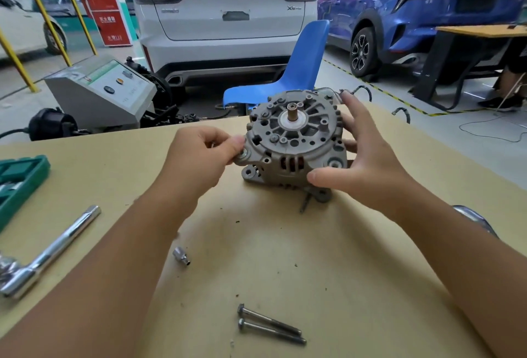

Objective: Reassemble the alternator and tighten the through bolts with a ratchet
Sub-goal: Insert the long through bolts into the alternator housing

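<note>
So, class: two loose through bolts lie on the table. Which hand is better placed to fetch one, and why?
Probably the right hand: it only steadies the alternator with straight fingers. The left hand pinches a bolt head on the mounting ear. The through bolts lie near.

The grey alternator [295,144] sits on my worktop [356,286], shaft end up, a bolt head [244,154] seated in its left ear. Two loose through bolts [271,327] lie side by side nearer me; the ratchet [48,255] lies at left.
</note>
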Action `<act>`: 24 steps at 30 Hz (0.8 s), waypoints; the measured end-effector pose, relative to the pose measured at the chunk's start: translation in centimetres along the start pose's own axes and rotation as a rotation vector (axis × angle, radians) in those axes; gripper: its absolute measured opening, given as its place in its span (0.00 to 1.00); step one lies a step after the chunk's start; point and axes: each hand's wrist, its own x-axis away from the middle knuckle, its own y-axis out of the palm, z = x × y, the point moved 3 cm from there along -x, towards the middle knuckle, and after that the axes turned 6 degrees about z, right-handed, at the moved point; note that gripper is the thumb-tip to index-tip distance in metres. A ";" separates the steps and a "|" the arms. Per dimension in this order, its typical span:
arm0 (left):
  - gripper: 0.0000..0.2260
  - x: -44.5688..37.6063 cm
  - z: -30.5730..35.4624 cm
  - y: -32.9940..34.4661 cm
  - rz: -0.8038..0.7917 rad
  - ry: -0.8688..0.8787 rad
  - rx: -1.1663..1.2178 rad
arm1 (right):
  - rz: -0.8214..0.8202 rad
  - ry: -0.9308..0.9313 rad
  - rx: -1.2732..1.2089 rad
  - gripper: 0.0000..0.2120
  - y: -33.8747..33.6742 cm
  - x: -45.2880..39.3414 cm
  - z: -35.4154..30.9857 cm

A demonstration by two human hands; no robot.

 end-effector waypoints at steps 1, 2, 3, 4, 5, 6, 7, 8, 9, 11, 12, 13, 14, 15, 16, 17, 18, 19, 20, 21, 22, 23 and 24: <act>0.12 0.2 0.0 0.1 -0.024 0.019 -0.017 | -0.008 0.011 -0.012 0.57 -0.3 0.0 0.1; 0.10 0.3 0.0 0.3 -0.040 0.023 -0.011 | -0.010 0.015 -0.013 0.57 -0.6 0.0 0.2; 0.09 0.3 0.0 0.4 -0.040 0.027 -0.002 | -0.010 0.016 -0.008 0.56 -0.7 0.1 0.2; 0.09 0.4 0.0 0.4 -0.029 0.036 0.002 | -0.009 0.010 0.003 0.56 -0.7 0.2 0.2; 0.08 0.4 0.0 0.4 -0.018 0.044 -0.004 | -0.005 -0.002 0.015 0.56 -0.6 0.2 0.2; 0.08 0.4 0.1 0.4 -0.010 0.051 -0.008 | 0.004 -0.011 0.018 0.55 -0.6 0.3 0.2; 0.08 0.4 0.1 0.3 -0.007 0.055 -0.008 | 0.016 -0.006 -0.002 0.52 -0.5 0.3 0.2; 0.08 0.4 0.1 0.3 -0.004 0.060 -0.007 | 0.031 0.012 -0.049 0.49 -0.4 0.2 0.3; 0.08 0.4 0.1 0.3 -0.001 0.065 -0.005 | 0.041 0.034 -0.106 0.45 -0.2 0.2 0.5; 0.09 0.4 0.0 0.3 0.001 0.077 -0.005 | 0.042 0.066 -0.188 0.41 0.2 0.3 0.7; 0.09 0.5 -0.1 0.3 0.002 0.081 -0.001 | 0.045 0.074 -0.202 0.41 0.3 0.3 0.8; 0.10 0.5 -0.1 0.3 0.005 0.080 -0.002 | 0.054 0.082 -0.209 0.41 0.4 0.3 0.9; 0.10 0.6 -0.1 0.3 0.013 0.072 -0.016 | 0.067 0.098 -0.219 0.41 0.5 0.2 1.0; 0.10 0.6 0.0 0.4 0.028 0.058 -0.029 | 0.077 0.123 -0.233 0.42 0.5 0.1 1.2; 0.08 0.6 0.2 0.4 0.056 0.038 -0.009 | 0.078 0.151 -0.255 0.43 0.6 0.1 1.4; 0.07 0.5 0.5 0.3 0.094 0.012 0.065 | 0.070 0.178 -0.285 0.42 0.7 0.1 1.5; 0.08 0.5 1.0 0.3 0.126 -0.012 0.182 | 0.056 0.198 -0.314 0.40 0.8 0.1 1.6; 0.11 0.5 1.6 0.2 0.145 -0.017 0.293 | 0.045 0.209 -0.333 0.38 0.9 0.1 1.7; 0.13 0.6 2.2 0.2 0.147 0.018 0.353 | 0.037 0.214 -0.341 0.37 0.9 0.1 1.7; 0.14 0.9 2.8 0.2 0.141 0.092 0.359 | 0.034 0.217 -0.344 0.37 0.9 0.1 1.7; 0.13 1.3 3.4 0.2 0.138 0.190 0.324 | 0.031 0.220 -0.345 0.37 0.8 0.1 1.7; 0.11 1.7 3.9 0.2 0.139 0.287 0.266 | 0.028 0.226 -0.345 0.37 0.8 0.0 1.8; 0.09 2.1 4.2 0.3 0.136 0.360 0.210 | 0.024 0.233 -0.345 0.38 0.8 -0.1 1.9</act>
